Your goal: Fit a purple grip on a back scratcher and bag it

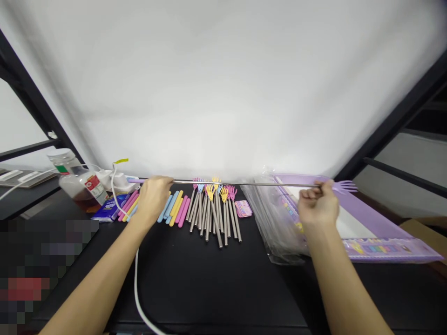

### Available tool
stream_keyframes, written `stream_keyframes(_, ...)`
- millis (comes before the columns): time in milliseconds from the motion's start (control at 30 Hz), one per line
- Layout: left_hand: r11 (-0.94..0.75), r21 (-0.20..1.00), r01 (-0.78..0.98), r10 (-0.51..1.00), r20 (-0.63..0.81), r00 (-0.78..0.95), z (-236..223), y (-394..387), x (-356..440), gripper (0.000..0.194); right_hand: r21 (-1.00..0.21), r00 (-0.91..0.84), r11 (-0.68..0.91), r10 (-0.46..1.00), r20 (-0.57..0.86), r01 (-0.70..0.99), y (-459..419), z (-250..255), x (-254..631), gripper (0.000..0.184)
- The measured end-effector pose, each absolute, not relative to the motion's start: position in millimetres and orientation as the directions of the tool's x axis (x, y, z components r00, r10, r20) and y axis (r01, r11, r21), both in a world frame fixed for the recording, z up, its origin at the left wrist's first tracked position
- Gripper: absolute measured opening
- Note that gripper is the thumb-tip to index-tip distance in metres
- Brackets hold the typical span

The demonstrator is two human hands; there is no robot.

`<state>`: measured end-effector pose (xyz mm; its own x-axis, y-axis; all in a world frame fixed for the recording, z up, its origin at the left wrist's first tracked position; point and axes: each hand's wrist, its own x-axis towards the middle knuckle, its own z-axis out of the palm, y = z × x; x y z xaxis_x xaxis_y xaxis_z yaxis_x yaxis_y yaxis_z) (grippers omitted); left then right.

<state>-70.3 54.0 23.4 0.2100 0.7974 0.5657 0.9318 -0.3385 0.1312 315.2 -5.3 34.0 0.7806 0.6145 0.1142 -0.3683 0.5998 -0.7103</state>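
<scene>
I hold a long, fully extended telescopic back scratcher (pixel 244 184) level above the black table. My left hand (pixel 152 195) is closed round its purple handle end, which pokes out to the left. My right hand (pixel 317 204) pinches the thin metal rod just behind the purple claw head (pixel 345 187). Below the rod lies a bundle of collapsed metal back scratchers (pixel 213 214) with pink, yellow and blue claw heads. Beside them lie pastel handle sleeves (pixel 176 209) in pink, yellow and blue.
A stack of clear plastic bags (pixel 275 223) and a purple packaging card (pixel 370 228) lie on the right. A small pink pack (pixel 243 208) sits by the bundle. A tilted bottle (pixel 78 184), a white power strip (pixel 117 181) and a white cable (pixel 137 288) are on the left.
</scene>
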Motion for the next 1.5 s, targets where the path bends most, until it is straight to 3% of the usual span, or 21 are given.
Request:
stream_keyframes(167, -0.283, 0.08, 0.956, 0.785, 0.592, 0.183, 24.5, 55.7, -82.3, 0.03, -0.655, 0.795, 0.605, 0.607, 0.011, -0.453, -13.1, 37.6, 319.7, 0.034)
stream_keyframes(300, -0.306, 0.039, 0.951, 0.762, 0.609, 0.22, 23.0, 53.7, -80.9, 0.032, -0.668, 0.757, 0.571, 0.654, 0.019, -0.477, -10.5, 35.7, 302.9, 0.03)
stream_keyframes(433, -0.425, 0.0, 0.905, 0.707, 0.624, 0.331, 19.3, 46.9, -59.3, 0.033, -0.731, 0.672, 0.518, 0.732, 0.11, -0.445, -8.6, 32.8, 274.8, 0.03)
stream_keyframes(600, -0.563, -0.01, 0.827, 0.59, 0.696, 0.41, 18.2, 35.0, -31.6, 0.032, -0.739, 0.488, 0.41, 0.864, 0.126, -0.535, -12.4, 36.7, 250.5, 0.026)
stream_keyframes(767, -0.529, -0.037, 0.848, 0.619, 0.666, 0.415, 20.6, 44.4, -51.8, 0.023, -0.718, 0.663, 0.489, 0.747, 0.052, -0.495, -18.1, 46.4, 285.0, 0.031)
stream_keyframes(900, -0.588, -0.076, 0.805, 0.569, 0.669, 0.479, 16.4, 52.6, -60.0, 0.02, -0.764, 0.745, 0.563, 0.645, 0.17, -0.314, -18.2, 44.6, 290.0, 0.042)
stream_keyframes(967, -0.661, -0.11, 0.742, 0.485, 0.692, 0.535, 14.1, 47.8, -48.2, 0.019, -0.832, 0.623, 0.49, 0.744, 0.243, -0.26, -18.0, 38.9, 271.4, 0.042)
stream_keyframes(1067, -0.718, -0.17, 0.675, 0.396, 0.697, 0.597, 11.9, 33.1, -21.5, 0.02, -0.945, 0.26, 0.313, 0.924, 0.28, -0.096, -19.5, 28.1, 233.1, 0.038)
stream_keyframes(1167, -0.721, -0.154, 0.676, 0.417, 0.682, 0.601, 11.7, 22.2, -4.4, 0.016, -0.953, 0.134, 0.304, 0.943, 0.303, 0.017, -21.5, 20.3, 208.3, 0.037)
stream_keyframes(1333, -0.7, -0.089, 0.708, 0.473, 0.685, 0.554, 15.6, 18.8, -1.5, 0.019, -0.939, 0.145, 0.281, 0.956, 0.255, -0.2, -20.9, 19.5, 209.0, 0.029)
stream_keyframes(1500, -0.676, -0.138, 0.724, 0.45, 0.701, 0.554, 17.3, 13.4, -0.8, 0.032, -0.903, 0.131, 0.28, 0.959, 0.251, -0.324, -21.0, 20.0, 209.9, 0.027)
